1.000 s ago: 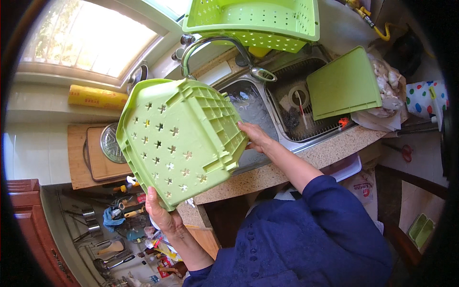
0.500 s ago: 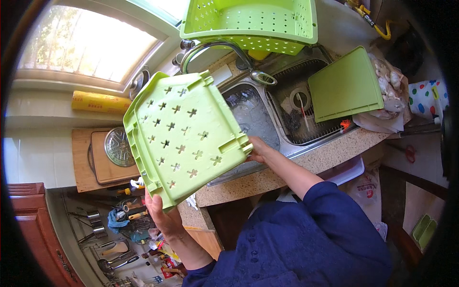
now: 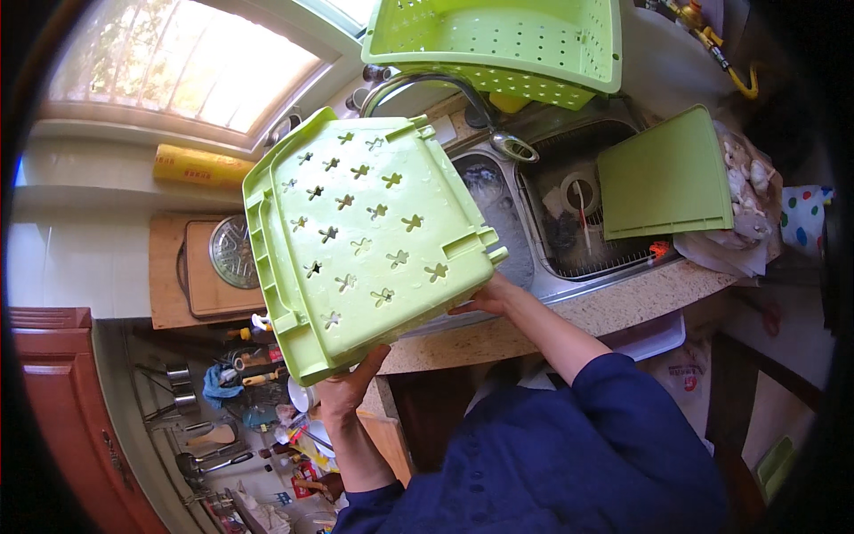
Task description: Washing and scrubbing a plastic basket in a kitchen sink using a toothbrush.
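A light green plastic basket (image 3: pixel 356 240) with flower-shaped cut-outs is held up, tilted, in front of me, with wet spots on its surface. My left hand (image 3: pixel 351 383) grips its near lower corner, thumb against the edge and fingers mostly hidden beneath. At the right edge, my right hand (image 3: pixel 489 295) is closed on the basket, its fingers partly hidden behind it. Beyond it, a chrome faucet (image 3: pixel 513 147) arches over a double sink (image 3: pixel 529 214); water stands in the left basin.
Another green basket (image 3: pixel 498 67) stands behind the sink. A flat green panel (image 3: pixel 663 178) leans over the right basin, beside a bag of pale lumpy items (image 3: pixel 747 178). Left are cutting boards (image 3: pixel 197 276), a round metal lid (image 3: pixel 233 254) and a yellow roll (image 3: pixel 200 166). Utensils hang lower left.
The basket has turned slightly in my hands and shifted a little right. My left thumb now shows along its lower edge. The whole view has shifted slightly.
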Available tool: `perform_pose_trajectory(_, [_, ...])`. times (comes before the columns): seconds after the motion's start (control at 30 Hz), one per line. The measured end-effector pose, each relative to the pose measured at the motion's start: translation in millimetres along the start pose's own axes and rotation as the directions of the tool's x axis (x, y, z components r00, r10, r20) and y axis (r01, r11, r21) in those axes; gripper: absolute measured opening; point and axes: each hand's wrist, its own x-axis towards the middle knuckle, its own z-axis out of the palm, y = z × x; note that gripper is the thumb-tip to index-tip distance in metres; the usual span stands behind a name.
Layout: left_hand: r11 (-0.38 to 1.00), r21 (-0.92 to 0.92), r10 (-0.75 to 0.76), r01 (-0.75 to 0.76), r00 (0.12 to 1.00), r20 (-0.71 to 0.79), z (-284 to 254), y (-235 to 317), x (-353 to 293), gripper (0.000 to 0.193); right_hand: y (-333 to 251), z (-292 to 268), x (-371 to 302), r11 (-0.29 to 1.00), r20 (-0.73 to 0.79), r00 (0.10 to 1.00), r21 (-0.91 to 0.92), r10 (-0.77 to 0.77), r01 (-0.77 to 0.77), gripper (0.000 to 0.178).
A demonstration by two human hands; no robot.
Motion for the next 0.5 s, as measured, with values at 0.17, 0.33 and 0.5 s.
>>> perform_pose_trajectory(0.17, [0.994,0.107,-0.002,-0.009,0.995,0.104,-8.2,0.2,-0.9,0.055,0.5,8.6,-10.3,0.999,0.124,0.992,-0.039,-0.023,0.028,0.06])
perform_pose_trajectory(0.33, [0.938,0.22,0.234,-0.266,0.959,0.161,7.8,-5.1,10.0,0.032,-15.1,31.9,-32.5,0.988,0.081,0.995,-0.141,-0.049,0.061,0.062])
perform_pose_trajectory(0.5, [0.884,0.26,0.384,-0.389,0.921,0.069,13.7,9.0,8.4,0.021,-26.2,30.8,-51.6,0.933,0.018,0.988,-0.326,-0.156,0.153,0.059])
